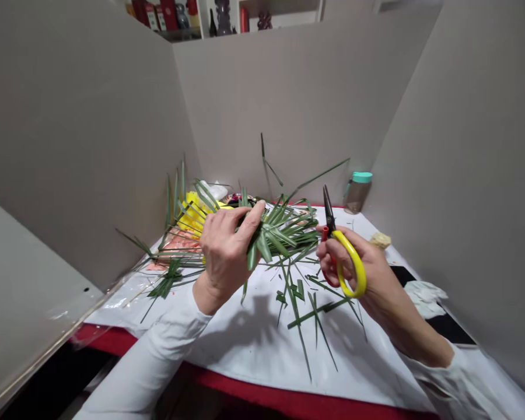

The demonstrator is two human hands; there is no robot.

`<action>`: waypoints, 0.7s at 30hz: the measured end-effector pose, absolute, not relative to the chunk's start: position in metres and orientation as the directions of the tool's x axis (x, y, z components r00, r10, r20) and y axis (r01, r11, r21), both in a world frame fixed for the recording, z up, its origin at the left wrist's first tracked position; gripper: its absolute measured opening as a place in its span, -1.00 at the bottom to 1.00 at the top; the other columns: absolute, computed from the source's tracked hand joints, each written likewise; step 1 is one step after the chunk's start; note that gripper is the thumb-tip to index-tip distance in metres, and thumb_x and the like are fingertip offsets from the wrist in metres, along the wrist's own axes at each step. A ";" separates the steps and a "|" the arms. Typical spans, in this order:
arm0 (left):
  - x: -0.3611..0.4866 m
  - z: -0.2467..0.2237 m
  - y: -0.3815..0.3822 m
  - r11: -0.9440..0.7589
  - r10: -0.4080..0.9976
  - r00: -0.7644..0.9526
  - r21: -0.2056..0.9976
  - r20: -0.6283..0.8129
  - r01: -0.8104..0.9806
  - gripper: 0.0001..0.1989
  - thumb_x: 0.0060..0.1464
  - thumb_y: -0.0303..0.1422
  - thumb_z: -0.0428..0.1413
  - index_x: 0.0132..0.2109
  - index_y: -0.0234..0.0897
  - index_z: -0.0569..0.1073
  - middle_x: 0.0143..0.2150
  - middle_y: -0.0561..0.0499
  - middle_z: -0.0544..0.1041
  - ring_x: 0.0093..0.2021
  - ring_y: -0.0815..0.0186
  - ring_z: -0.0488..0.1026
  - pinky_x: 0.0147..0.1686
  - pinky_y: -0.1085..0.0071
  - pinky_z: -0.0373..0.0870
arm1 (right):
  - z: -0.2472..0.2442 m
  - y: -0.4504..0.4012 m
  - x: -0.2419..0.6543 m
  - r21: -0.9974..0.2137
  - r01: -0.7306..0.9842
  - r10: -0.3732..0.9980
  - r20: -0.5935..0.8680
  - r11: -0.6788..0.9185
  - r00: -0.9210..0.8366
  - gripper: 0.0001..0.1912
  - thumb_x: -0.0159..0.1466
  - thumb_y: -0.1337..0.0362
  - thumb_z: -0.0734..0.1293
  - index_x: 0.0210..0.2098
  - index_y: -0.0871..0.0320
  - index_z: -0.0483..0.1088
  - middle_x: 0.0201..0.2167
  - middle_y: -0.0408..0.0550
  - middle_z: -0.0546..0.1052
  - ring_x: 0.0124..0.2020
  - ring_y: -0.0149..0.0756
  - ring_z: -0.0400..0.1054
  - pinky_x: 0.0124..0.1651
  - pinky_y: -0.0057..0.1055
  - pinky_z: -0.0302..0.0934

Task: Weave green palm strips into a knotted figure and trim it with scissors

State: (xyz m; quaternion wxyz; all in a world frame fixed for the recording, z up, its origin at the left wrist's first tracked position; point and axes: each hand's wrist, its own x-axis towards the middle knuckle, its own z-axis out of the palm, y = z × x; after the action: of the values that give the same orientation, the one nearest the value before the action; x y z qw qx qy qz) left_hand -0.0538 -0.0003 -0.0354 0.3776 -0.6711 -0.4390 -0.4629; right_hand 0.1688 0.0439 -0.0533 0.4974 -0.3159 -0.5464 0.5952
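Observation:
My left hand (227,245) is closed around a bundle of folded green leaf strips (277,233), its thumb lying along the top. Long strips fan out from the bundle on both sides, and part of it is hidden behind the fingers. My right hand (354,256) holds a pair of scissors (352,262) with one yellow and one red handle. Their dark blades point up and look nearly closed, a little to the right of the bundle. Beneath both hands, cut leaf pieces (315,315) lie scattered on the white table cover (254,356).
At the back right stands a bottle (359,192) with a turquoise lid. A crumpled white cloth (424,296) rests on a black flat object at right. Yellow material (192,213) and a clear plastic bag are at left. Grey panels (289,105) enclose the table.

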 end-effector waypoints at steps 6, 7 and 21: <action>-0.046 -0.035 -0.006 -0.454 0.125 0.306 -0.220 0.944 0.864 -0.69 0.25 -0.46 0.11 0.11 -0.36 0.54 -0.11 -0.25 0.66 -0.15 0.11 0.54 -0.13 0.15 0.38 | -0.023 0.044 0.167 -0.932 -0.281 0.929 0.296 0.229 -0.222 -0.66 0.20 0.11 0.52 -0.09 0.07 0.48 -0.38 -0.16 0.53 -0.54 -0.50 0.31 -0.60 -0.61 0.21; -0.047 -0.034 -0.008 -0.477 0.108 0.324 -0.237 0.940 0.847 -0.70 0.25 -0.47 0.12 0.10 -0.34 0.54 -0.09 -0.25 0.66 -0.14 0.13 0.55 -0.11 0.15 0.39 | -0.019 0.044 0.169 -0.928 -0.281 0.930 0.307 0.245 -0.202 -0.68 0.21 0.13 0.52 -0.10 0.07 0.48 -0.39 -0.17 0.53 -0.55 -0.51 0.30 -0.59 -0.62 0.21; -0.046 -0.017 -0.022 -0.824 0.483 0.231 0.350 0.844 0.446 -0.72 0.22 -0.05 0.17 -0.02 -0.02 0.55 -0.34 0.00 0.70 0.06 0.03 0.58 0.16 -0.09 0.39 | -0.012 0.074 0.179 -0.971 -0.218 0.853 0.196 0.100 -0.484 -0.70 0.19 0.06 0.51 -0.29 0.17 0.51 -0.49 -0.13 0.50 -0.64 -0.50 0.23 -0.67 -0.56 0.10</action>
State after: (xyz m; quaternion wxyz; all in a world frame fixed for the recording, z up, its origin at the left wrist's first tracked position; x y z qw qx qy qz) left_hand -0.0458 -0.0221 -0.0172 -0.0172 -0.7843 -0.2961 -0.5449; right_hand 0.1789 0.0742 -0.0123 0.4338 -0.2640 -0.6013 0.6169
